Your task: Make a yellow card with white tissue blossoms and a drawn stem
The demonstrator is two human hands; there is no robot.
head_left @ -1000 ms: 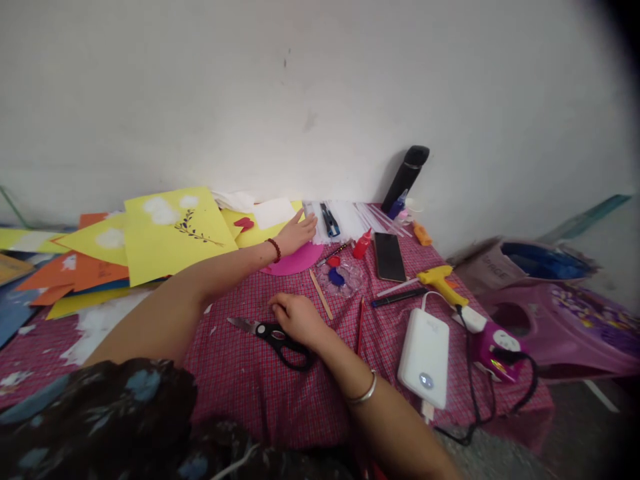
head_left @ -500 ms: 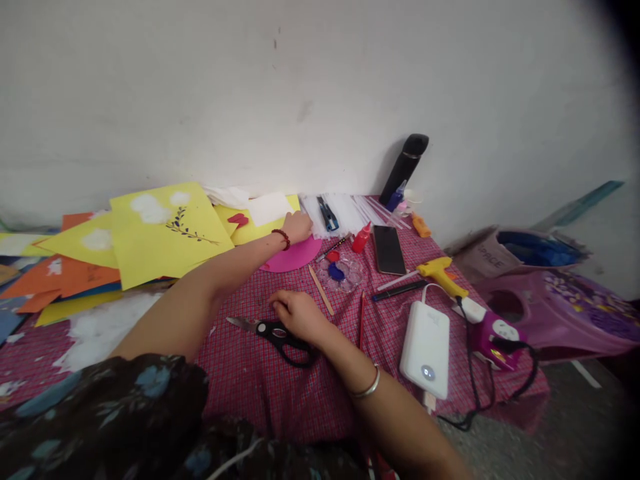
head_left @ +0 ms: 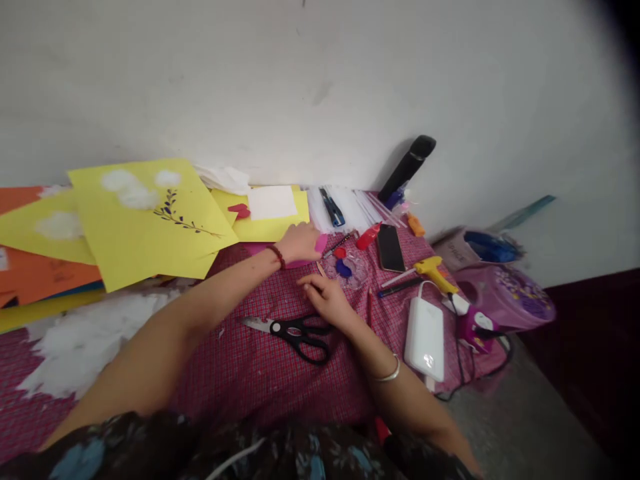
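Note:
My left hand (head_left: pixel 299 243), with a red bead bracelet at the wrist, is closed on a sheet of pink paper (head_left: pixel 299 263). Most of that paper is hidden under the hand. My right hand (head_left: pixel 331 301) hovers or rests lower down; its fingers are half bent and apart, with nothing visible in them. It partly covers a wooden stick (head_left: pixel 321 269). Black-handled scissors (head_left: pixel 295 332) lie just below it on the checked cloth. Beyond the right hand sits a clear palette (head_left: pixel 357 272) with red and blue paint.
Yellow sheets (head_left: pixel 150 220) and white fluff (head_left: pixel 100 333) spread to the left. On the right are a red bottle (head_left: pixel 369 237), a phone (head_left: pixel 391 248), a yellow glue gun (head_left: pixel 435 272), a white power bank (head_left: pixel 425 340) and cables. A black bottle (head_left: pixel 407 168) leans near the wall.
My right hand has moved up, away from the scissors and over the wooden stick. My left hand has drawn the pink paper up at its right edge. The view has shifted.

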